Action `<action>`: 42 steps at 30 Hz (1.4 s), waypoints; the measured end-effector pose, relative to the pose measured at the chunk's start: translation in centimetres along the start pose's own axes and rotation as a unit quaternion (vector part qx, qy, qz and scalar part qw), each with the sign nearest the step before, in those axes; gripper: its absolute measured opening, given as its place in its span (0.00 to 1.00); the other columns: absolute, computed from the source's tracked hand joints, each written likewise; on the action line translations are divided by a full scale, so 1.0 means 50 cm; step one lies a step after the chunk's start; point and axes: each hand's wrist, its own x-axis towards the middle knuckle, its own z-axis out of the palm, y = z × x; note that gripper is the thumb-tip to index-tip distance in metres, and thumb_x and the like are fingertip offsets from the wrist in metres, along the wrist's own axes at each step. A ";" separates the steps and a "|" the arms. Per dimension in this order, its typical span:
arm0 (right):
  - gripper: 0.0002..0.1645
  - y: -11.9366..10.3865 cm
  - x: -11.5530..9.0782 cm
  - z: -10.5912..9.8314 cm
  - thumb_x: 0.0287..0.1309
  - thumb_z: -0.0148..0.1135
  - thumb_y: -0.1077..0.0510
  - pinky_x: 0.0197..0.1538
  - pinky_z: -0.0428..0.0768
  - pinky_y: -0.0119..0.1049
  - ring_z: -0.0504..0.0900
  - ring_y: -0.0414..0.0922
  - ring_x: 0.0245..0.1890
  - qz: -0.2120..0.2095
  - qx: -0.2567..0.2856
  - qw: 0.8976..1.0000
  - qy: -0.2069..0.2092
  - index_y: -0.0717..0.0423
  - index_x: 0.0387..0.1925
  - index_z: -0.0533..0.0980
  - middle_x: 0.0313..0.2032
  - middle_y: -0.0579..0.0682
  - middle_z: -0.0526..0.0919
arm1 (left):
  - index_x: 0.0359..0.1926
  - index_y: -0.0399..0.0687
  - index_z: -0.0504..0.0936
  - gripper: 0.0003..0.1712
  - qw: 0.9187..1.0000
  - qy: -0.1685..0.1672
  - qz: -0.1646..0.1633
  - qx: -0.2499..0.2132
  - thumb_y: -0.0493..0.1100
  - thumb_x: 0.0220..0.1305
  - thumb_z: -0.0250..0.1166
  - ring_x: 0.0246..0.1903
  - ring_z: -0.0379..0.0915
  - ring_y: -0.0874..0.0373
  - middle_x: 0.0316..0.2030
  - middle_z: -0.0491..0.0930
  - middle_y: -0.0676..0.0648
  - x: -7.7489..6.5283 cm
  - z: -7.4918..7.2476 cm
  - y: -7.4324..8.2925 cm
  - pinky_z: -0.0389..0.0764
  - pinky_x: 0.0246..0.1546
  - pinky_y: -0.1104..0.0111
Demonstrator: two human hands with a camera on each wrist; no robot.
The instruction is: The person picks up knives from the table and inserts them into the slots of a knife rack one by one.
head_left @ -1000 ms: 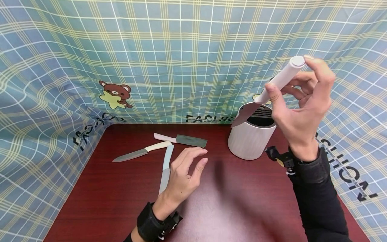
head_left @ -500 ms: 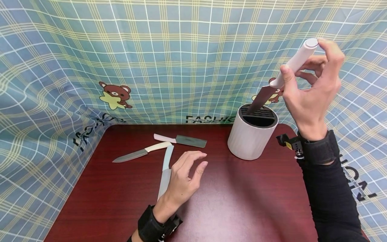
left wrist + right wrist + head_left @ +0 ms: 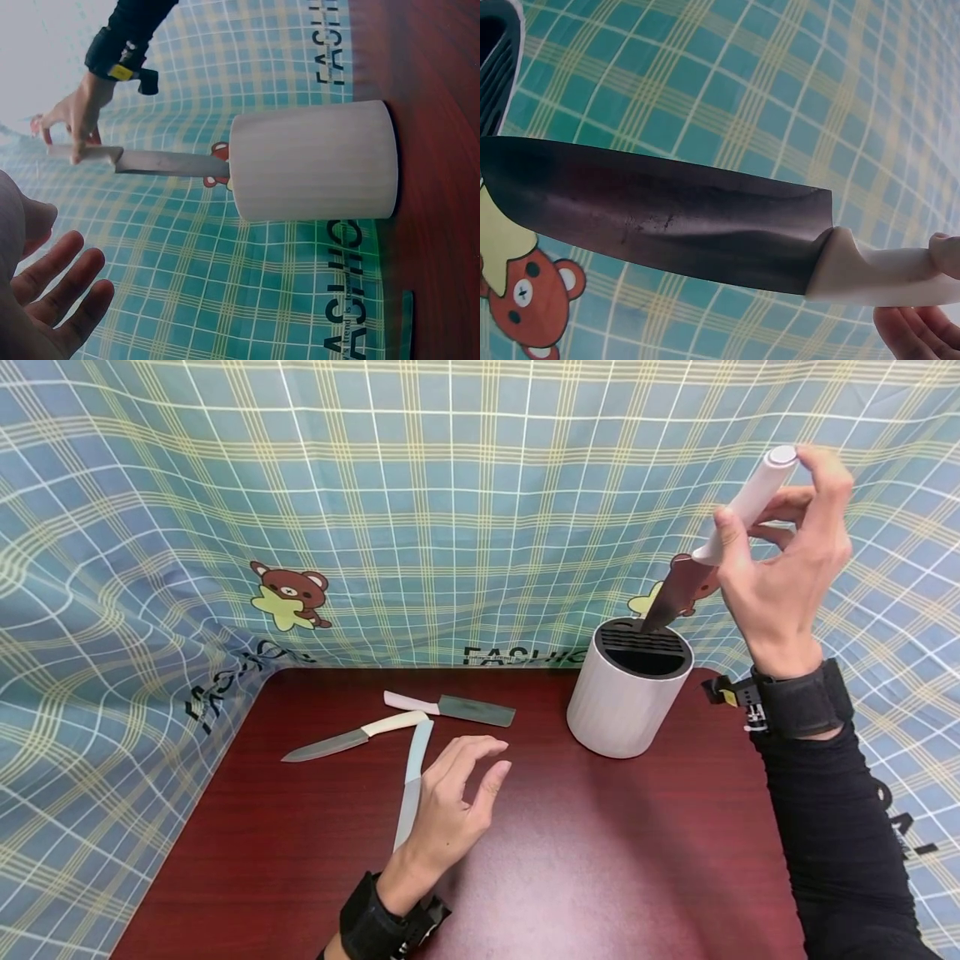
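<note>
Head view: my right hand (image 3: pixel 795 577) has the knife (image 3: pixel 707 555) by its white handle, thumb along one side, forefinger at the butt end. Knife is above the block (image 3: pixel 626 714), tip down and to the left of my fingers, handle leaning up to the right; long axis slanted, not plumb over the slots (image 3: pixel 637 639). Tip appears at the rear of these; in one or just over it, can't tell. My left hand (image 3: pixel 453 806) is well apart from the block, fingers loosely bent, thumb and forefinger parted with nothing between, near the blue knife (image 3: pixel 414 777) on the worktop (image 3: pixel 562 852). Cream knife (image 3: pixel 358 737) and pink knife (image 3: pixel 450 707) lie beyond. Left wrist view: scene on its side. Blade runs nearly along the block's own axis, little tilt from here, tip lost at the rim. My left fingers hang free in the corner. Right wrist view: blade broadside, reaching from the handle toward the slotted top; tip at the picture's edge, so depth unclear. My read: all turns on tip against slot and on that lean, with the right hand nearer.
</note>
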 end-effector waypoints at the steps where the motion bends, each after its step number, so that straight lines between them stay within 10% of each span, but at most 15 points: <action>1: 0.33 0.005 0.002 0.001 0.58 0.71 0.47 0.44 0.81 0.17 0.80 0.25 0.37 -0.001 -0.002 1.000 -0.001 0.46 0.62 0.70 0.43 0.23 0.74 | 0.49 0.40 0.83 0.12 1.000 0.001 -0.001 0.000 0.34 0.65 0.66 0.46 0.82 0.55 0.44 0.85 0.45 0.000 0.000 0.000 0.81 0.53 0.70; 42: 0.30 0.135 -0.016 0.017 0.60 0.67 0.46 0.39 0.76 0.10 0.73 0.14 0.31 0.009 -0.054 0.997 -0.047 0.34 0.63 0.68 0.33 0.20 0.70 | 0.48 0.39 0.84 0.11 1.000 0.009 -0.010 0.012 0.33 0.64 0.67 0.45 0.83 0.55 0.42 0.85 0.46 -0.022 -0.010 -0.010 0.80 0.52 0.71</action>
